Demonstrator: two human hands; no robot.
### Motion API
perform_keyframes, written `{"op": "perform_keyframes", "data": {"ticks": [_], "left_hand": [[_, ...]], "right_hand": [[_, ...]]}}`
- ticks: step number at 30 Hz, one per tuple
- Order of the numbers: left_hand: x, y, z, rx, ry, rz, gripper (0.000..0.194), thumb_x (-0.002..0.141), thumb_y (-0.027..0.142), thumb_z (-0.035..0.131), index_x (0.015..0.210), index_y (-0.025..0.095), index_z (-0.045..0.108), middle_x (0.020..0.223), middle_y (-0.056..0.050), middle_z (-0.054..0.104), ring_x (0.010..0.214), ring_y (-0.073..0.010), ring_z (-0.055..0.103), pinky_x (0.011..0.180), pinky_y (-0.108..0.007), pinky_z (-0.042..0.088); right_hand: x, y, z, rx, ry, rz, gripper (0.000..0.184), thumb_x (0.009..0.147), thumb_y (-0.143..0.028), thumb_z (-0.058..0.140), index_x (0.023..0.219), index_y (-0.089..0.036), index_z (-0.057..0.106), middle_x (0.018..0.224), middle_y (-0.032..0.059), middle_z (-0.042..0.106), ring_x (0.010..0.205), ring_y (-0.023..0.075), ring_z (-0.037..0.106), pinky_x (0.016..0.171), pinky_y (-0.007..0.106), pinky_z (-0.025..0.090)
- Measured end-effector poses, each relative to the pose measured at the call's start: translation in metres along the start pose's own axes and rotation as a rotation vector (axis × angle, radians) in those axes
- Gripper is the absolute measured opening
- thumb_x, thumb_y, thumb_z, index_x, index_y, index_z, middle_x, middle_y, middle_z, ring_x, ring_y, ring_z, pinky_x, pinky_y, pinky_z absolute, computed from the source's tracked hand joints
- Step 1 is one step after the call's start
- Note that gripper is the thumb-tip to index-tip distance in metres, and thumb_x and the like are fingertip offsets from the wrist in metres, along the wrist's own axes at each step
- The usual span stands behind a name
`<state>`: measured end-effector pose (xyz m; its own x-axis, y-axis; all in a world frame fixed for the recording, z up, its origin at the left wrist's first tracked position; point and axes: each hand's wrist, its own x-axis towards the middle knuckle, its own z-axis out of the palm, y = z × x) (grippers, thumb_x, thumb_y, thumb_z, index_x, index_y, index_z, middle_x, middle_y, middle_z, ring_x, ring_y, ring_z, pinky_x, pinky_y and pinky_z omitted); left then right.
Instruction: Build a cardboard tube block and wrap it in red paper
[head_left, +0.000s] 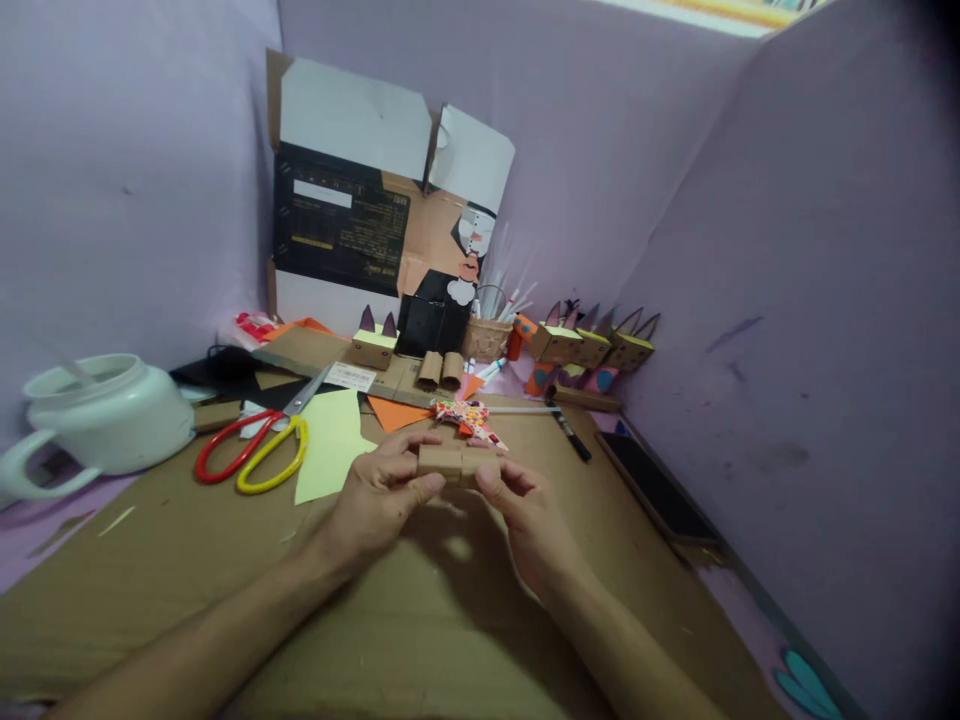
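Observation:
Above the cardboard work surface (360, 620), both hands hold a small brown folded cardboard piece (442, 460) level between them. A seam runs across its middle; whether it is one piece or two butted together, I cannot tell. My left hand (390, 490) pinches its left end, thumb in front and fingers behind. My right hand (525, 505) grips the right end the same way. Just beyond it lies a colourful patterned wrapper (461, 412). Two small cardboard tubes (441, 371) stand farther back.
Red-and-yellow-handled scissors (281, 425) and pale yellow paper (330, 440) lie left, beside a white pot (112, 415). A black marker (571, 435) and a phone (660, 490) lie right. Cardboard animal heads (559, 342), a basket of pens (487, 338) and an opened box (341, 210) stand behind.

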<state>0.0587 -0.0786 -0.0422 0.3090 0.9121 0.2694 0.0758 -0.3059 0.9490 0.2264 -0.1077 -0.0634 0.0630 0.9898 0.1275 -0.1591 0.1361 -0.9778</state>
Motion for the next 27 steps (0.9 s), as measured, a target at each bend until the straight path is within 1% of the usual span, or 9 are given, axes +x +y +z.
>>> {"op": "perform_keyframes", "data": {"ticks": [2, 5, 8, 11, 14, 17, 22, 24, 27], "left_hand": [[-0.001, 0.001, 0.000, -0.012, -0.042, -0.021, 0.017, 0.069, 0.029, 0.065, 0.072, 0.016, 0.076, 0.103, -0.010, 0.063, 0.108, -0.0272, 0.052, 0.092, -0.034, 0.039], [-0.002, -0.002, 0.000, -0.136, -0.067, -0.128, 0.021, 0.072, 0.035, 0.065, 0.071, 0.016, 0.074, 0.089, -0.007, 0.064, 0.091, -0.0227, 0.056, 0.081, -0.031, 0.043], [-0.002, -0.009, 0.003, -0.302, -0.023, -0.294, 0.027, 0.070, 0.041, 0.067, 0.071, 0.015, 0.072, 0.069, -0.002, 0.061, 0.068, -0.0155, 0.055, 0.063, -0.025, 0.042], [-0.002, -0.013, 0.005, -0.382, 0.016, -0.402, 0.031, 0.065, 0.044, 0.072, 0.072, 0.013, 0.071, 0.062, 0.000, 0.059, 0.061, -0.0122, 0.051, 0.059, -0.023, 0.039], [0.000, -0.012, 0.006, -0.427, 0.039, -0.430, 0.033, 0.057, 0.043, 0.077, 0.068, 0.012, 0.069, 0.061, 0.000, 0.059, 0.062, -0.0122, 0.052, 0.061, -0.024, 0.040], [0.001, -0.009, 0.006, -0.429, 0.071, -0.451, 0.035, 0.051, 0.041, 0.081, 0.063, 0.012, 0.067, 0.056, 0.000, 0.058, 0.057, -0.0111, 0.050, 0.056, -0.023, 0.039], [-0.002, -0.013, 0.006, -0.443, 0.074, -0.413, 0.026, 0.053, 0.034, 0.080, 0.057, 0.012, 0.066, 0.053, 0.000, 0.060, 0.053, -0.0098, 0.050, 0.054, -0.022, 0.039], [-0.004, -0.014, 0.006, -0.465, 0.055, -0.399, 0.023, 0.055, 0.032, 0.079, 0.060, 0.012, 0.068, 0.056, -0.001, 0.063, 0.054, -0.0115, 0.054, 0.056, -0.024, 0.042], [-0.005, -0.014, 0.007, -0.490, 0.020, -0.374, 0.021, 0.058, 0.028, 0.077, 0.071, 0.013, 0.073, 0.073, -0.005, 0.070, 0.063, -0.0157, 0.060, 0.063, -0.028, 0.047]], "right_hand": [[0.000, 0.002, 0.001, 0.023, 0.019, 0.028, 0.020, 0.070, -0.038, 0.071, 0.076, -0.019, 0.073, 0.124, 0.0080, 0.059, 0.121, 0.0301, 0.045, 0.090, 0.037, 0.042], [0.000, 0.004, 0.002, 0.057, 0.028, 0.051, 0.019, 0.068, -0.037, 0.072, 0.076, -0.020, 0.073, 0.119, 0.0079, 0.061, 0.111, 0.0286, 0.053, 0.084, 0.035, 0.045], [-0.001, 0.005, 0.003, 0.066, 0.028, 0.074, 0.018, 0.067, -0.036, 0.072, 0.075, -0.020, 0.073, 0.110, 0.0075, 0.064, 0.100, 0.0264, 0.058, 0.079, 0.034, 0.047], [-0.001, 0.006, 0.004, 0.030, 0.035, 0.050, 0.015, 0.067, -0.034, 0.072, 0.070, -0.020, 0.073, 0.105, 0.0072, 0.065, 0.101, 0.0268, 0.057, 0.078, 0.035, 0.047], [-0.002, 0.006, 0.004, -0.045, 0.040, 0.003, 0.013, 0.068, -0.033, 0.071, 0.069, -0.021, 0.074, 0.102, 0.0068, 0.066, 0.102, 0.0267, 0.056, 0.080, 0.036, 0.046], [-0.002, 0.004, 0.004, -0.115, 0.020, -0.060, 0.014, 0.071, -0.034, 0.068, 0.070, -0.022, 0.075, 0.099, 0.0058, 0.066, 0.100, 0.0255, 0.056, 0.085, 0.037, 0.043], [-0.004, 0.004, 0.005, -0.156, 0.016, -0.096, 0.019, 0.073, -0.035, 0.065, 0.064, -0.020, 0.073, 0.096, 0.0050, 0.065, 0.096, 0.0239, 0.056, 0.085, 0.035, 0.042], [-0.005, 0.008, 0.005, -0.147, 0.033, -0.071, 0.020, 0.073, -0.035, 0.065, 0.062, -0.019, 0.071, 0.096, 0.0055, 0.065, 0.094, 0.0236, 0.057, 0.083, 0.034, 0.043], [-0.006, 0.013, 0.004, -0.135, 0.049, -0.049, 0.023, 0.073, -0.037, 0.065, 0.060, -0.018, 0.069, 0.097, 0.0062, 0.065, 0.094, 0.0235, 0.056, 0.081, 0.034, 0.043]]}}
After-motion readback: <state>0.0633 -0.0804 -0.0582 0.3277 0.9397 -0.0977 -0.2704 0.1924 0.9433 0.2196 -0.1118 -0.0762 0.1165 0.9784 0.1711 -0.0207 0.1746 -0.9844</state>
